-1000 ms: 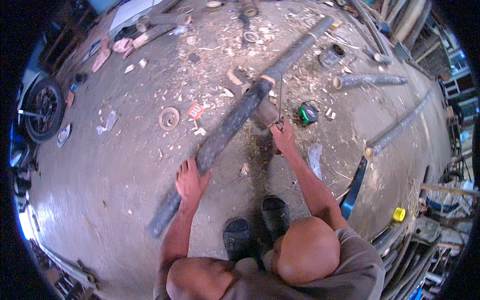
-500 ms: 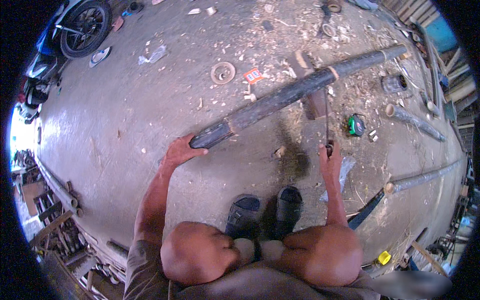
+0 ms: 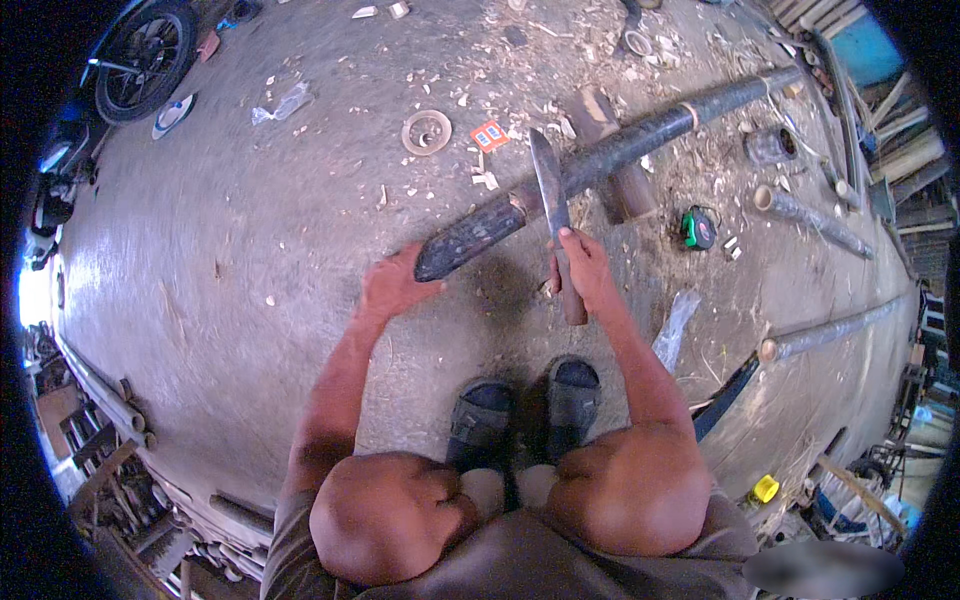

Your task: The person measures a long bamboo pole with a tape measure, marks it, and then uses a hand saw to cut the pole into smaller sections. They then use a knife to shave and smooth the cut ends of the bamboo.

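A long dark bamboo pole [image 3: 640, 143] with pale rings at its joints slants from the near left to the far right. It lies across a wooden block [image 3: 628, 192] on the floor. My left hand [image 3: 395, 285] is closed round the pole's near end. In my right hand [image 3: 585, 268] is a machete [image 3: 549, 178], gripped by its brown wooden handle. Its blade points away from me and passes over the pole just beyond a joint; whether it touches cannot be told. My thumb lies along the handle top.
Wood chips litter the floor beyond the pole. A green and black tape measure [image 3: 699, 229], a cut bamboo piece [image 3: 812, 222] and a short dark tube [image 3: 770, 146] lie to the right. A round dish [image 3: 427, 132] sits beyond the pole. A motorcycle wheel [image 3: 147, 62] stands far left.
My right hand has come up and left, bringing the machete from beside the block to over the pole. The pole's near end and my left hand have shifted right.
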A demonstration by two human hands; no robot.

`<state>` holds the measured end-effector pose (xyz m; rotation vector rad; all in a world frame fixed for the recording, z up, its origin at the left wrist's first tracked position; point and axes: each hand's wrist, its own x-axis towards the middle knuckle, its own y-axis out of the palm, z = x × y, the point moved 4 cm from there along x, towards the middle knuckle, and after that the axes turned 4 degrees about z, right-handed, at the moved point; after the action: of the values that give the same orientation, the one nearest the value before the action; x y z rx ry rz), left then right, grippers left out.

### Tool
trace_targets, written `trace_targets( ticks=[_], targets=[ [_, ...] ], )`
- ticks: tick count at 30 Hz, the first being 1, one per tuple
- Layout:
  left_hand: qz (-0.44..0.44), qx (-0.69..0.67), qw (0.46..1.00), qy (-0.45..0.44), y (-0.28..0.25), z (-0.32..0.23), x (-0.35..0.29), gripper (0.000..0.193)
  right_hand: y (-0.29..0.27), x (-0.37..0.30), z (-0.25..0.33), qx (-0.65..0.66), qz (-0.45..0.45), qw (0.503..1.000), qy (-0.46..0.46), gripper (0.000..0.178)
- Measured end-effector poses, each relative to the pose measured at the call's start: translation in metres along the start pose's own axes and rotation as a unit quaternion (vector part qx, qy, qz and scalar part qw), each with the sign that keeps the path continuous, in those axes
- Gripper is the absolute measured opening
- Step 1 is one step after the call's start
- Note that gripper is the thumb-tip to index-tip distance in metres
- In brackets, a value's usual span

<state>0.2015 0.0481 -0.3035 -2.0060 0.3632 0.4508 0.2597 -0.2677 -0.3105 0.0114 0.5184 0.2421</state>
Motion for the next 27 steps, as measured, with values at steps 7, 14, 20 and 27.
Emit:
trace_targets(
  ticks=[7, 14, 20, 27],
  targets=[
    [-0.091, 0.08, 0.992, -0.033, 0.049, -0.032, -0.039, 0.074, -0.013, 0.008, -0.007, -0.037, -0.025, 0.999, 0.0, 0.043],
    [-0.048, 0.039, 0.996, -0.068, 0.044, -0.022, -0.049, 0.082, -0.014, 0.016, 0.008, -0.02, -0.063, 0.997, -0.027, 0.045],
    [-0.019, 0.038, 0.998, -0.056, 0.045, -0.03, -0.035, 0.08, -0.028, 0.025, -0.04, -0.208, -0.002, 0.976, -0.061, 0.045],
    [-0.007, 0.044, 0.997, -0.056, 0.041, -0.043, -0.03, 0.083, -0.068, 0.052, -0.056, -0.152, -0.095, 0.979, -0.102, 0.045]
  ],
)
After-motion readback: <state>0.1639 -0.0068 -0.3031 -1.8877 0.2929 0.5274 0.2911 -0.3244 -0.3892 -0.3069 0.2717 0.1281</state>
